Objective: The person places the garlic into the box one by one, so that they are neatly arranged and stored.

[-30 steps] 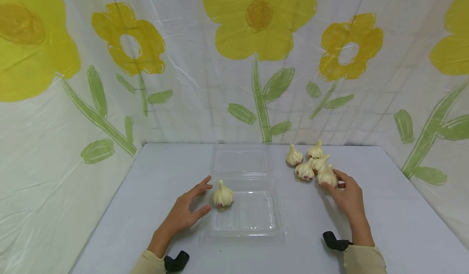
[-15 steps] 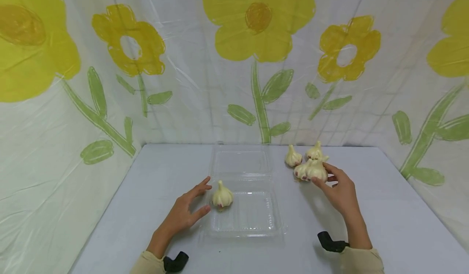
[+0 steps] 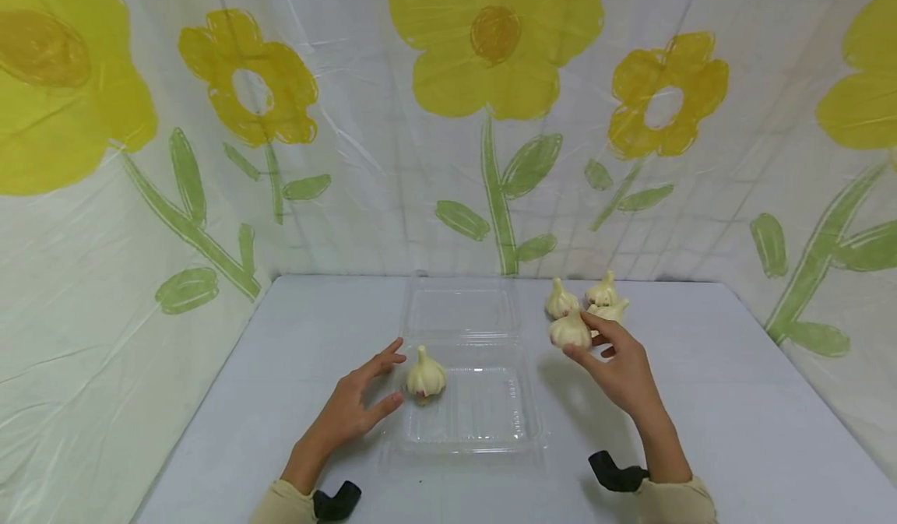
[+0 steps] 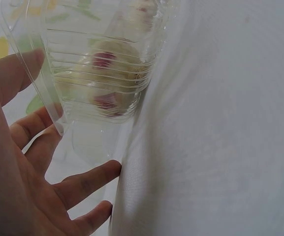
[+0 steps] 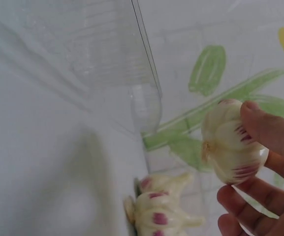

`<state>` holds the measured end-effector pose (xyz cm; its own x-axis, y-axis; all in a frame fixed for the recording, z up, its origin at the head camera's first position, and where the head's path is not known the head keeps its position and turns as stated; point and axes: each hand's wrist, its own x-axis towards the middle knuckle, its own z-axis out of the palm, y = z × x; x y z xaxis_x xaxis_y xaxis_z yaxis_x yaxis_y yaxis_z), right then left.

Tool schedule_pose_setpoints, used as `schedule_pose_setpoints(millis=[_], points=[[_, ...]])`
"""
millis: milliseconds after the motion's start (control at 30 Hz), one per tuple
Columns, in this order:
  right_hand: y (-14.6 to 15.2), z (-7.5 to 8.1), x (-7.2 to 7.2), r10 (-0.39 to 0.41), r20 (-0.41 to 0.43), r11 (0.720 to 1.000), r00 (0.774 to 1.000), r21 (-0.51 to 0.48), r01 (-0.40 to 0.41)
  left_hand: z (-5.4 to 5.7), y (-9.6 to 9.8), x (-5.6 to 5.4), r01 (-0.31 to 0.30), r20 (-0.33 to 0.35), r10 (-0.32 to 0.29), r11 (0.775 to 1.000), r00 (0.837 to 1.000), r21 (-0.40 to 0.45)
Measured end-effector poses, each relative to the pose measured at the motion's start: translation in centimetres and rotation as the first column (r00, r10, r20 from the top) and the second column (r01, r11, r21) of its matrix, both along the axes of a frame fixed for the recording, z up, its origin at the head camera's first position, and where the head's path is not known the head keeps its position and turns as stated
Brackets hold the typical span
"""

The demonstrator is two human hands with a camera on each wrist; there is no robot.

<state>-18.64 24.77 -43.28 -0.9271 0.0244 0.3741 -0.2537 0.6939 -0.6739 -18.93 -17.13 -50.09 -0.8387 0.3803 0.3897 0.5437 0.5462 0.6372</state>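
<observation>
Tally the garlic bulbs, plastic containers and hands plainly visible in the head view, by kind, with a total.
Garlic bulbs: 5 (another may be hidden behind the held bulb)
Clear plastic clamshell container: 1
Hands: 2, the left hand and the right hand
Total plainly visible: 8

Your left sleeve (image 3: pixel 286 503) and right sleeve (image 3: pixel 677 502) are plain beige, ending at the wrists of your bare left hand (image 3: pixel 353 405) and right hand (image 3: pixel 622 370). At these 2 wrists you wear a left black piece (image 3: pixel 339 501) and a right black piece (image 3: pixel 617 475), each bent like an elbow.
</observation>
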Motion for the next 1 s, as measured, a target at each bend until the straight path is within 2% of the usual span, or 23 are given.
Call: schedule_pose_setpoints(millis=[567, 833, 1000], points=[[-2.8, -0.2, 0.1, 0.106, -0.031, 0.993, 0.994, -0.044, -0.107, 0.0, 0.0, 0.0, 0.006, 0.000, -0.006, 1.000, 1.000, 0.005], [-4.2, -0.3, 0.2, 0.191, -0.042, 0.978, 0.981, -0.081, -0.194, -0.1, 0.0, -0.1, 0.013, -0.010, -0.013, 1.000, 1.000, 0.008], [-5.0, -0.3, 0.5, 0.236, -0.015, 0.964, 0.972, -0.121, -0.236, -0.1, 0.0, -0.1, 0.010, -0.013, -0.010, 1.000, 1.000, 0.006]])
